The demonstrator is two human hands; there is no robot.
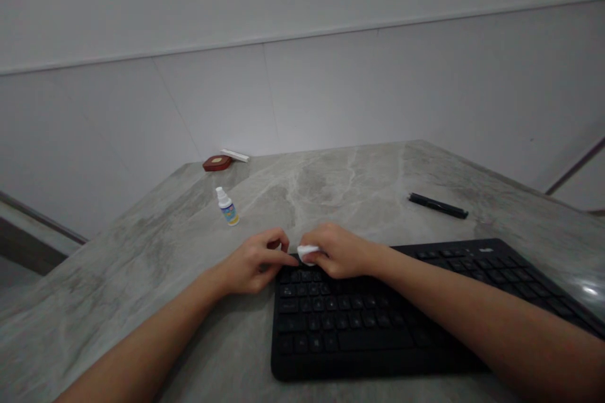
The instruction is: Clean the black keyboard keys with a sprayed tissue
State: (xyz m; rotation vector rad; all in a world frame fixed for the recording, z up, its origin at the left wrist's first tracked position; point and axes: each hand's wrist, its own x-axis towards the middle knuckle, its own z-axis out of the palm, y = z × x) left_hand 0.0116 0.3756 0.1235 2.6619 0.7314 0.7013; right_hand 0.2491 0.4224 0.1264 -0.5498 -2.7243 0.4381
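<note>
- At the far left of the back edge of the counter (155, 264), which is grey with paler marbled veins, sits one red-brown object (217, 164) with a pale patch on top; no lettering can be made out on it.
- Just right of it, one slim white strip (235, 155) lies at a slant.
- Nearer, one small white bottle (227, 208) stands upright, with a white cap and a blue, purple and yellow label whose print is too small to read.
- Next, the left hand (258, 258), fingers loosely bent and parted around a gap, nothing visible in its grasp; its fingertips are at the top left corner of the keyboard.
- One keyboard (368, 321), black, wide and round-cornered, lies flat on the counter from in front of the left hand to the right edge of the view. Its keys are black with faint pale markings, unreadable here; a small pale logo near its upper right is also illegible.
- One crumpled white wad (308, 253) is pinched in the right hand (333, 252), over the keyboard's upper left. The two hands are close together, their forearms spread wide.
- Beyond the keyboard, at right, lies one black pen (437, 205).
</note>
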